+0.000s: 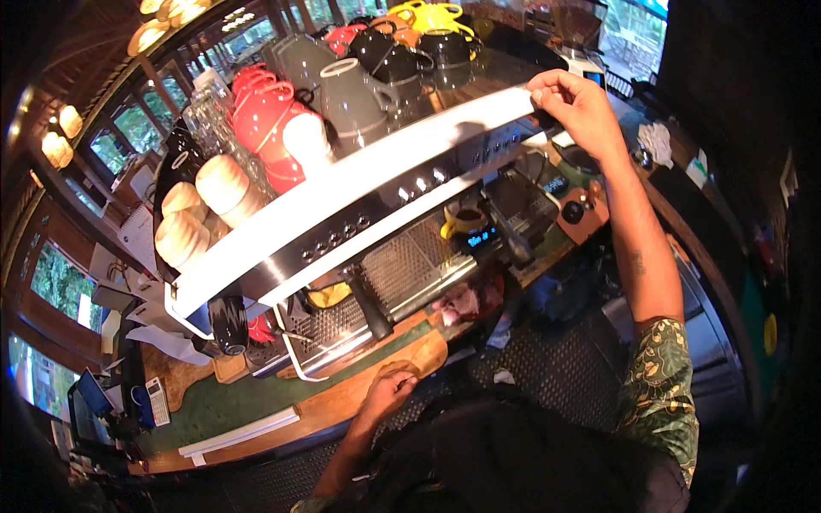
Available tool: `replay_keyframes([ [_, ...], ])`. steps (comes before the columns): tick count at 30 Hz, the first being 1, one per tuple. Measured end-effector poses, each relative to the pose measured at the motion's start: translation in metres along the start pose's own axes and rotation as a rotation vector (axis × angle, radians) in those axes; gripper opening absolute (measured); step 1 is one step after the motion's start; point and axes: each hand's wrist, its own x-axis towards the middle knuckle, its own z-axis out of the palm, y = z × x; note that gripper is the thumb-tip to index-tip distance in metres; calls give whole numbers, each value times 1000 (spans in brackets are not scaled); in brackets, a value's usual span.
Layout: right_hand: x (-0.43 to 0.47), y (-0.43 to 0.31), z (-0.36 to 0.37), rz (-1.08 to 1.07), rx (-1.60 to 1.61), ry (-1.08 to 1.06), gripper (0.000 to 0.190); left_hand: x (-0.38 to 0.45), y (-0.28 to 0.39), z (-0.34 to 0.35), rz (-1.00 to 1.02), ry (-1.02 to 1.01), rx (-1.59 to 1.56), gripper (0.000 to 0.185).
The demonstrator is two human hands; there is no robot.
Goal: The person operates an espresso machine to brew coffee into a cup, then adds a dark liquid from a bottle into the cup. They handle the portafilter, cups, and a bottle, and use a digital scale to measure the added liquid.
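Note:
A white-and-black espresso machine (410, 151) stretches diagonally in front of me. My right hand (571, 106) is at its upper right end, thumb and fingers bent around the white panel's corner; a dark part beneath is partly hidden. Low by the counter edge, my left hand (391, 391) has loosely curled fingers and touches or hovers over a rounded wooden board (426, 353). Two black-handled portafilters (369, 304) are seated in the machine. Near the right one, a yellow cup (453, 224) sits beside a lit digital display (481, 238). Something yellow (330, 295) shows at the left group.
On the machine's top stand red cups (263, 128), grey cups (353, 96), yellow cups (430, 16), tan cups (183, 237) and clear glasses (215, 122). A brown tamping stand (584, 215) is at right. A crumpled cloth (458, 304) lies by the drip tray. Left stands a calculator (157, 401).

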Motion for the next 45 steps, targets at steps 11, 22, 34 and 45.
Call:
replay_keyframes([
  [11, 167, -38, 11, -487, -537, -411, 35, 41, -33, 70, -405, 934, 53, 35],
  [22, 300, -19, 128, -443, -678, -589, 64, 77, 8, 94, -706, 1168, 665, 34],
  [34, 332, -6, 150, -303, -598, -617, 45, 79, 6, 93, -753, 1187, 684, 36],
  [45, 402, 42, 190, -735, -1053, -369, 29, 69, -1, 95, -715, 1206, 664, 35],
])
